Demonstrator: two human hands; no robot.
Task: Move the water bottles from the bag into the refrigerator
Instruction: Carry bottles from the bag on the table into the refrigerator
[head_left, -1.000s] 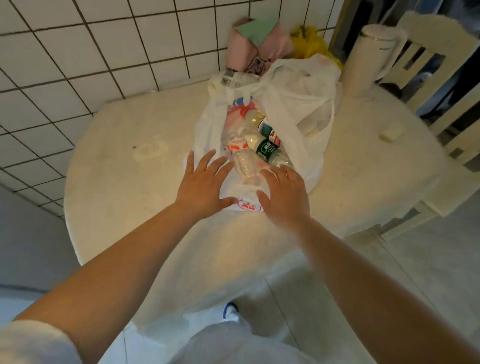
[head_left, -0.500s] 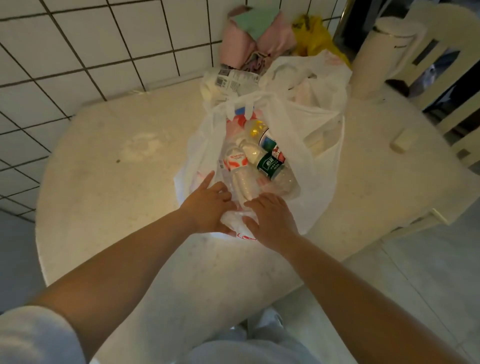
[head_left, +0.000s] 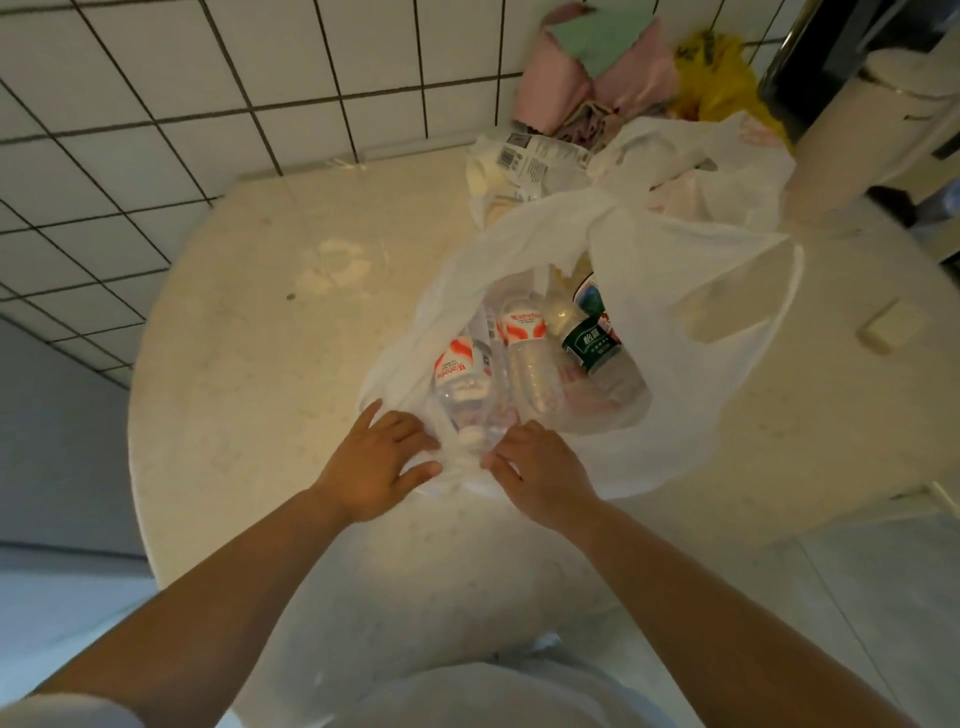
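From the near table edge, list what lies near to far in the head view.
left hand and right hand on the white bag → water bottles → crumpled wrapper → pink cloth

Bag mouth open from above

Bare worktop is left on the left; the far side is blocked by a second bag, packets and a kettle.

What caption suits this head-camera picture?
Both hands, left hand and right hand, grip the white bag of water bottles.
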